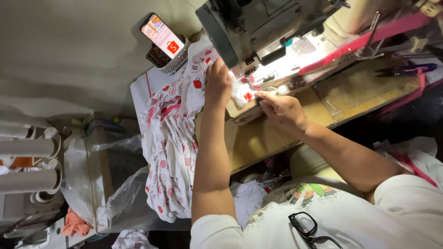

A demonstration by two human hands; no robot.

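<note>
The white fabric with red prints [168,138] is pressed flat under the sewing machine [277,41] head by the left hand [218,85]; its edge is pinched by the right hand [279,108]. Fingertips could be caught, being held so close. The needle is lost in glare; the fabric's lower end is hidden.

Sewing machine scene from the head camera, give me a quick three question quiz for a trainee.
1. True or false: both hands rest on the white fabric with red prints at the sewing machine.
2. Which hand lies nearer the lit needle area? A) left hand B) right hand
3. What leans behind the fabric, its screen lit?

Key: 1 true. 2 B. 3 a phone.
</note>
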